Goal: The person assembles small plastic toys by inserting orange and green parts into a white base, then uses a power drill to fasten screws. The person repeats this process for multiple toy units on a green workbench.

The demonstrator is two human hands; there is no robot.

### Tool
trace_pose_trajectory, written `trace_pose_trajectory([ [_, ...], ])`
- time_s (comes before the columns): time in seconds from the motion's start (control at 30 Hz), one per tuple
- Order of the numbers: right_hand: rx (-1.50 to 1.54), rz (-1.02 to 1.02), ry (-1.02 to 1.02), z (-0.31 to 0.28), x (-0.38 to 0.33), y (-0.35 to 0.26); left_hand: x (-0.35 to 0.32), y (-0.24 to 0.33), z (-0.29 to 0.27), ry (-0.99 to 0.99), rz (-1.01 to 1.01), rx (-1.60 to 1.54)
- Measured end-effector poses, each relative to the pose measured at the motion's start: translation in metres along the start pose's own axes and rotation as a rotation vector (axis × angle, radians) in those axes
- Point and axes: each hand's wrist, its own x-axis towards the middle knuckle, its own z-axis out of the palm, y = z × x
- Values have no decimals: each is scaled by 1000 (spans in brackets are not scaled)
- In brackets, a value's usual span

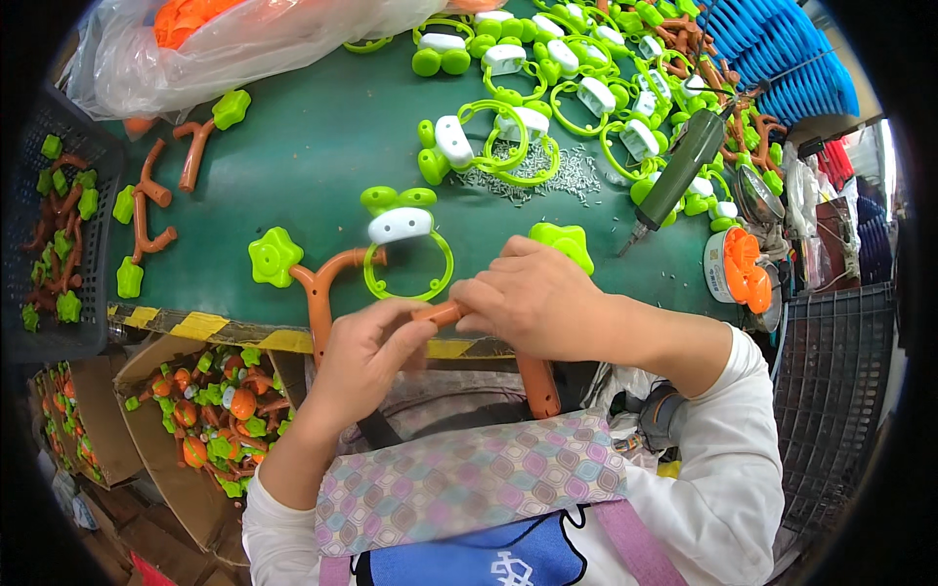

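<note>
A brown plastic branch [537, 384] with a green star-shaped end [564, 246] is held over the table's front edge. My right hand [532, 298] wraps its middle, covering much of it. At its short side stub, my left hand [366, 361] closes its fingertips; the left thumb is slightly blurred. Another brown branch [320, 293], with a green star end [276, 257], lies just beyond my left hand, its lower part partly hidden. Between the two branches rests a green ring [448, 260] with a white block [401, 226] and two green round lobes.
Several ring pieces [596, 96] and small screws [576, 176] cover the back right. A dark green electric screwdriver [687, 161] hangs at the right, near a tub [728, 269] of orange parts. Dark crate [98, 146] and cardboard box [161, 430] hold branches at the left.
</note>
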Motion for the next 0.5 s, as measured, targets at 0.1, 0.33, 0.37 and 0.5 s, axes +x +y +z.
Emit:
trace_pose_trajectory([
  [0.1,47,74,60,10,-12,19,21,-18,0,246,576,775],
  [0.33,74,91,12,22,-29,40,31,-46,-20,105,681,1028],
  [0.37,39,63,24,24,-27,39,33,-45,-23,110,708,998],
  [0.5,-70,2,51,35,-8,42,29,-43,-26,123,687,868],
])
